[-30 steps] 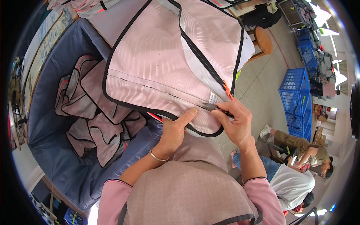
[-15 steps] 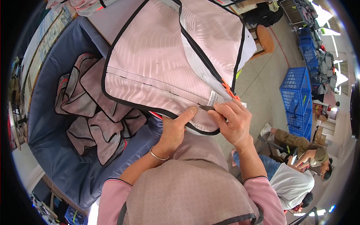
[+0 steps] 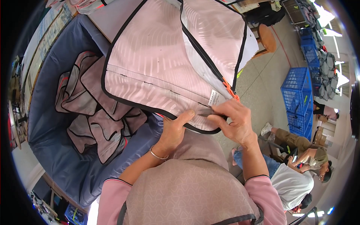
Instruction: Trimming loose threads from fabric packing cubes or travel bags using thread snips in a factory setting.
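Observation:
A pink patterned fabric piece with black bound edges lies spread in front of me, its near edge in my hands. A black zipper with an orange cord pull runs along it, beside a white label. My left hand is closed on the near edge, thumb on top and fingers hidden underneath. My right hand is closed around small dark thread snips. Only their pointed blades show, close to the cloth below the stitched seam; the handle is hidden in my palm.
A large dark blue padded bin at my left holds several similar pink pieces. On the right are a wooden stool, stacked blue crates and two seated people. A pale table surface extends behind the fabric.
My right hand has shifted slightly, its fingers more bent and spread over the snips. The blade tips have dropped a little on the cloth. My left hand stays almost in place.

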The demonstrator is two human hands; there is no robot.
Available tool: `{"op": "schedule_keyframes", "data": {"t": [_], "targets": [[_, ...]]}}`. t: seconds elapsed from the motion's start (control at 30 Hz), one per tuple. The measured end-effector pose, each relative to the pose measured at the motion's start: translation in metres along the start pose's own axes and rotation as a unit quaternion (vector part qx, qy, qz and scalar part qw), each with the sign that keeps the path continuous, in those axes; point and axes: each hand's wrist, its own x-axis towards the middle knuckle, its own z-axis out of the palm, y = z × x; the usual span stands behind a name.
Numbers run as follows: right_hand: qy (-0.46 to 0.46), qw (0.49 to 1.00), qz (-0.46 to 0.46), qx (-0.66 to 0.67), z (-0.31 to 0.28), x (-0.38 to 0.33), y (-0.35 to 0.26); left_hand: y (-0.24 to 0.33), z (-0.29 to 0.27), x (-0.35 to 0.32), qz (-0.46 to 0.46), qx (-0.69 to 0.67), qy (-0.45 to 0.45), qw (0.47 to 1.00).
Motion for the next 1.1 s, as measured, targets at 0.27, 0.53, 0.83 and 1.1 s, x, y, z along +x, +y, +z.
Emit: {"op": "schedule_keyframes", "data": {"t": [0.27,0.53,0.83,1.1], "targets": [[0.068,0.995,0.014,-0.065,0.004,0.004,-0.002,-0.013,-0.016,-0.001,0.268,0.327,-0.066,0.904],[0.1,0.987,-0.032,-0.121,0.01,0.006,-0.002,-0.02,-0.019,0.0,0.206,0.309,-0.084,0.925],[0.117,0.986,-0.02,-0.119,0.015,0.004,-0.001,-0.012,-0.006,-0.001,0.094,0.179,-0.024,0.979],[0.162,0.962,0.207,0.075,0.028,0.027,-0.016,-0.015,-0.01,0.008,0.146,0.176,-0.045,0.972]]}}
